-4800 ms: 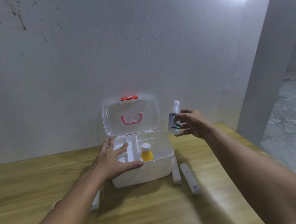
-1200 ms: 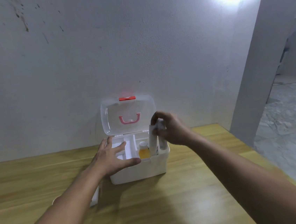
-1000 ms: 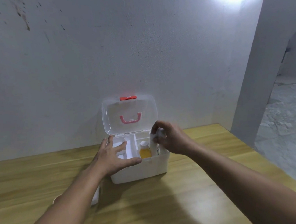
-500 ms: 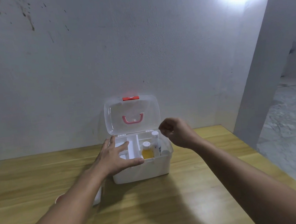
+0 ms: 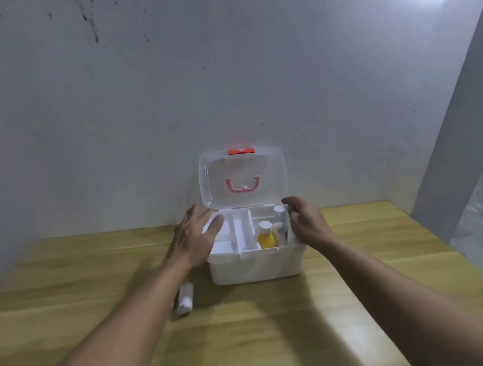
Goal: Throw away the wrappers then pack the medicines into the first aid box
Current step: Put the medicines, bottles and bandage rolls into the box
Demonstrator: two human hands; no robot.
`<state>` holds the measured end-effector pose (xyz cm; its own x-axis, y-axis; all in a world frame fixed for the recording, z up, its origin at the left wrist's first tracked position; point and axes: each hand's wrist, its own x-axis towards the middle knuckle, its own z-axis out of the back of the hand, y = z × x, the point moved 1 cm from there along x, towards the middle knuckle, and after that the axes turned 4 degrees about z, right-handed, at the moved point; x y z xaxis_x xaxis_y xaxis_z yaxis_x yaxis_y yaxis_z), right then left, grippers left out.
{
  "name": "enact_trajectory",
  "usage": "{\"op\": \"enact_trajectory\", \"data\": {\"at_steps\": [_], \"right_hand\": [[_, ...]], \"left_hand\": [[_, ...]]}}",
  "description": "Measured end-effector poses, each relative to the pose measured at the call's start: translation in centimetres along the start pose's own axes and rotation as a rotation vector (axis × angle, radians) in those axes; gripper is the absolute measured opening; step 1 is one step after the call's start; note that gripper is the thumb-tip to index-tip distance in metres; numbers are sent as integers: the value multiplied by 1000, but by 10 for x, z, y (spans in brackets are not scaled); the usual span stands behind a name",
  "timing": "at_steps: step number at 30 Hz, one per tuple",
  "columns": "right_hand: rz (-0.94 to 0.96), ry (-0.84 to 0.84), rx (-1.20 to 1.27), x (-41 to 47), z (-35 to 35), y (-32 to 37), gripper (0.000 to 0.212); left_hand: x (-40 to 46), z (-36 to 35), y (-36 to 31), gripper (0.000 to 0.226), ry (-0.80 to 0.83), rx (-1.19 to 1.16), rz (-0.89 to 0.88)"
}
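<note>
The white first aid box (image 5: 255,266) stands on the wooden table with its clear lid (image 5: 243,179) up against the wall. Its right compartment holds a yellow bottle (image 5: 266,236), a white-capped bottle (image 5: 279,210) and white tubes (image 5: 279,232). My left hand (image 5: 193,237) hovers at the box's left rim, fingers spread, holding nothing. My right hand (image 5: 307,222) is at the right rim, fingers curled on the edge. A white tube (image 5: 184,299) lies on the table left of the box, beside my left forearm.
A grey wall rises right behind the box. The table's right edge (image 5: 437,239) runs diagonally, with a grey pillar (image 5: 462,141) and stone floor beyond it. Bright light glares at the top right.
My right hand let go of the white tubes inside the box and moved to its right rim. My left hand lifted off the front rim and shifted left. The tube on the table came into sight.
</note>
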<state>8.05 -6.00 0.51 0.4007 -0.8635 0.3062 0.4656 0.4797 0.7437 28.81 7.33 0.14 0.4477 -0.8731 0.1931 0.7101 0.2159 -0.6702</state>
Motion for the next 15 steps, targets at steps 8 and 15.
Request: {"op": "enact_trajectory", "data": {"at_steps": [8, 15], "right_hand": [[125, 64, 31, -21, -9, 4, 47], [132, 47, -25, -20, -12, 0, 43]], "left_hand": [[-41, 33, 39, 41, -78, 60, 147], [-74, 29, 57, 36, -100, 191, 201]]}}
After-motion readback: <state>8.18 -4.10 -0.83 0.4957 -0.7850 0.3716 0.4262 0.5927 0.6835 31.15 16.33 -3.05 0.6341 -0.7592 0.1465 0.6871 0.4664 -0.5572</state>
